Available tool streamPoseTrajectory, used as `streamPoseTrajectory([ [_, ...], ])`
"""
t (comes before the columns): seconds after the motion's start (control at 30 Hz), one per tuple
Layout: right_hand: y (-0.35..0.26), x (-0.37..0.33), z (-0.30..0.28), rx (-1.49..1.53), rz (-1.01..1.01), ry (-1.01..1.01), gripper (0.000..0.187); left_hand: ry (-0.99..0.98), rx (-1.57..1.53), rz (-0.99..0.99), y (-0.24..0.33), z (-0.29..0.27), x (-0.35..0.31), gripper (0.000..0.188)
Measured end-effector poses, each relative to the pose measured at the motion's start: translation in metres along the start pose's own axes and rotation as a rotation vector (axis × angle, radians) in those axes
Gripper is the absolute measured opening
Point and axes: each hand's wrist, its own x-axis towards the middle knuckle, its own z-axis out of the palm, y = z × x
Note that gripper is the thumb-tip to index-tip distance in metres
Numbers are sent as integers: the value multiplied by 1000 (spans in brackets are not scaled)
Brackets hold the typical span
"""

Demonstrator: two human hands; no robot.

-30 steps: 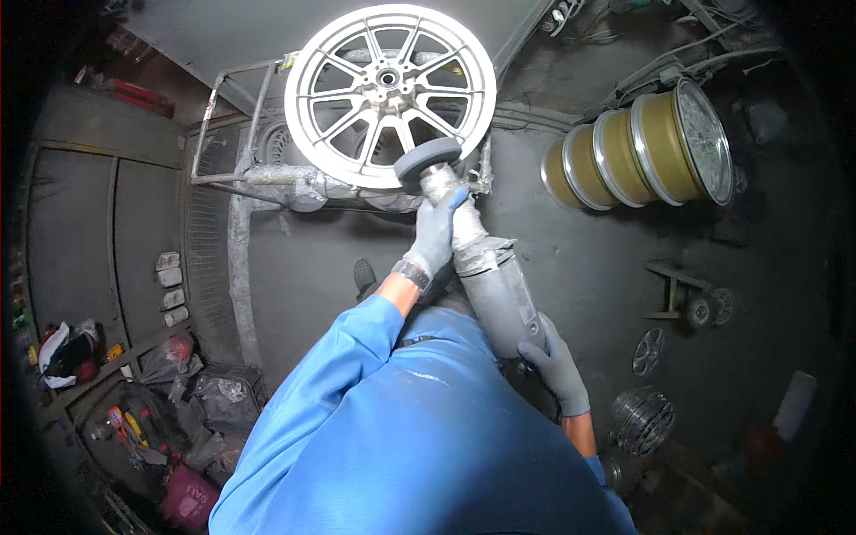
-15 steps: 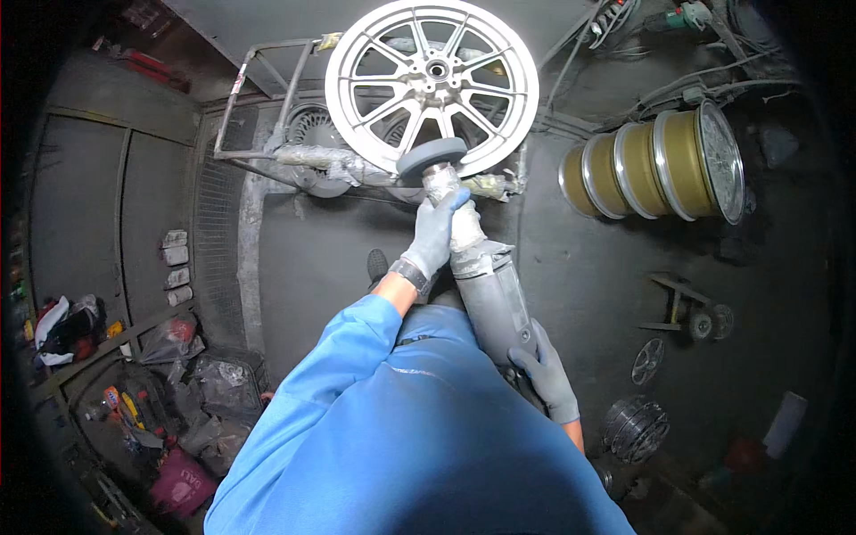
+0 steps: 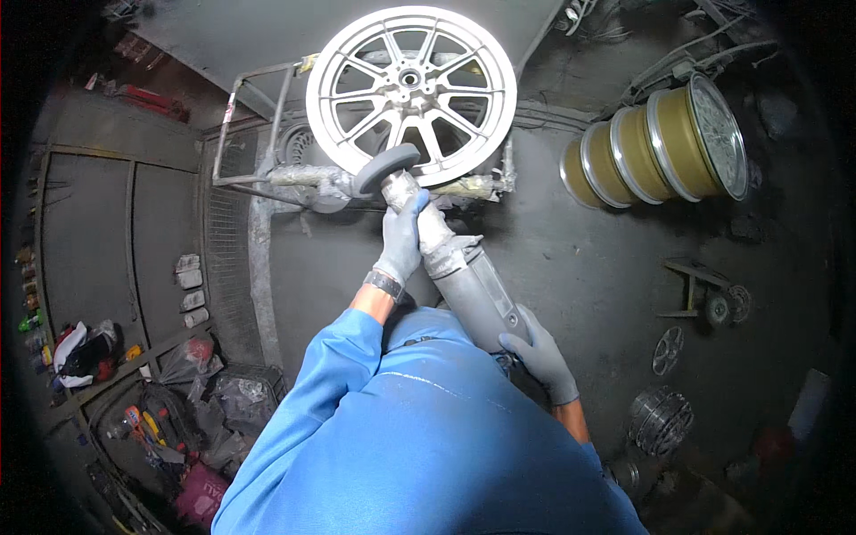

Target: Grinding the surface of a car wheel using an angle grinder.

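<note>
A silver multi-spoke wheel [image 3: 412,96] lies tilted on a metal-pipe stand ahead of me. In my gloved hands is a long grey angle polisher [image 3: 473,290] with a round dark-grey disc [image 3: 387,169] at its far end. The disc overlaps the wheel's near rim; whether it touches cannot be made out. My left hand [image 3: 401,239] wraps round the pale, taped neck just behind the disc. At the rear of the body, my right hand [image 3: 541,357] grips the handle, partly hidden by my blue-clothed front.
The wrapped pipe frame [image 3: 299,176] reaches out left of the wheel. Gold-barrelled wheels [image 3: 637,160] are stacked on their side at right, with a small wheeled trolley [image 3: 704,290] and loose wheels [image 3: 662,419] nearer. Bags and tools [image 3: 241,397] crowd the lower left beside dark panels.
The disc has shifted left along the wheel's near rim, and the polisher slants more to the left. Both hands keep their grip. The whole view has shifted slightly.
</note>
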Motion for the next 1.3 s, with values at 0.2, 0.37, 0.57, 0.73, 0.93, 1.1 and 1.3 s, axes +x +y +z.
streamPoseTrajectory([
  [0.2,3,-28,-52,76,95,116,63,-119,-29,-69,-59,51,14,28],
  [0.37,21,-27,-75,46,29,182,60,-155,-41,-54,-80,89,32,27],
  [0.57,16,-32,-54,82,60,167,62,-176,-75,-50,-66,68,19,22],
  [0.73,8,-28,-16,56,12,101,65,-115,-79,-52,-38,23,4,23],
  [0.93,8,2,19,24,-46,47,66,-6,31,13,4,-20,3,28],
  [1.1,-2,11,14,-11,-51,-8,66,70,-38,33,7,-27,8,29],
  [1.3,34,-3,-36,24,-55,57,61,17,-12,-19,-31,22,-6,29],
])
